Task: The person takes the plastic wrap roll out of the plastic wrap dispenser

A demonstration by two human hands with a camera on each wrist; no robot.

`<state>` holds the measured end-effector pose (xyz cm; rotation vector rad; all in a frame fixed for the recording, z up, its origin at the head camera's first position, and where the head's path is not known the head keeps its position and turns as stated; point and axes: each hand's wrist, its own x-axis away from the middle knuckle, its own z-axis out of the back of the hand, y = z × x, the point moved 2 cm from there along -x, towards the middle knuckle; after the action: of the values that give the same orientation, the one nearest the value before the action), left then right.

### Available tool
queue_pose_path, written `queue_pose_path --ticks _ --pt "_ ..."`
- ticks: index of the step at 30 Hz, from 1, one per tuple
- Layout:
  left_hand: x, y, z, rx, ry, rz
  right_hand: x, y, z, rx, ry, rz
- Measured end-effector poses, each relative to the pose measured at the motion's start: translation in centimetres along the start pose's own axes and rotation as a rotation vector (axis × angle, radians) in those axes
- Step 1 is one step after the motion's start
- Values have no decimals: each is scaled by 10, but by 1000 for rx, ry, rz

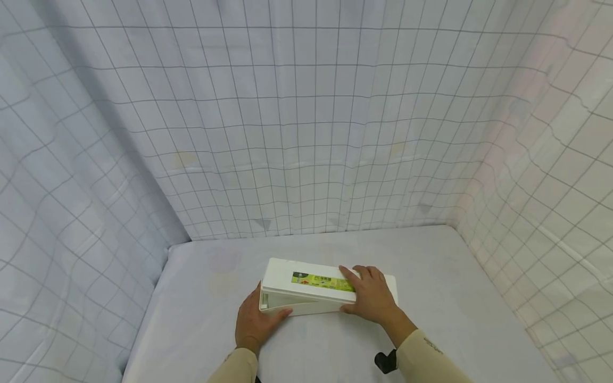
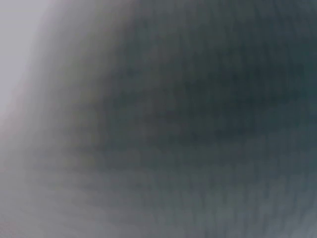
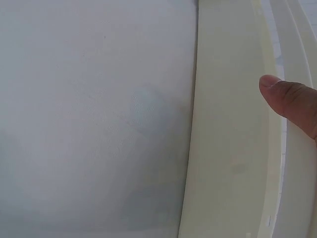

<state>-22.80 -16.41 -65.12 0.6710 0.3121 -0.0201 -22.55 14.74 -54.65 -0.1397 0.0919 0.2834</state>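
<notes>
In the lower middle of the head view, a white lidded plastic box (image 1: 311, 308) is lying on the white-covered table (image 1: 201, 298). The left hand (image 1: 254, 320) is gripping the box's left end, thumb along the front. The right hand (image 1: 374, 299) is spanning the lid (image 1: 281, 270), holding it with curled fingers and thumb beside the yellow-green label (image 1: 318, 281). The lid is sitting tilted, gaping at the left.

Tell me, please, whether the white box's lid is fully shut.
Not fully shut: the head view shows the lid tilted, its end near the left hand raised, leaving a gap above the box.
</notes>
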Motion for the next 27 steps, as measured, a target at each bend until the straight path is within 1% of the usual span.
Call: queue_pose_path --ticks 7,12,15,19,27 --pt "0 0 -1 -16 1 -3 4 7 2 -22 9 -25" --pt "1 -1 0 -19 -23 29 8 15 0 -39 14 -49" --pt "0 0 0 -25 -34 41 11 20 0 -43 33 -62" --pt "0 0 1 -30 -30 32 16 25 1 -43 51 -75" --pt "0 -2 -1 -30 -9 23 24 34 3 -57 63 -113"
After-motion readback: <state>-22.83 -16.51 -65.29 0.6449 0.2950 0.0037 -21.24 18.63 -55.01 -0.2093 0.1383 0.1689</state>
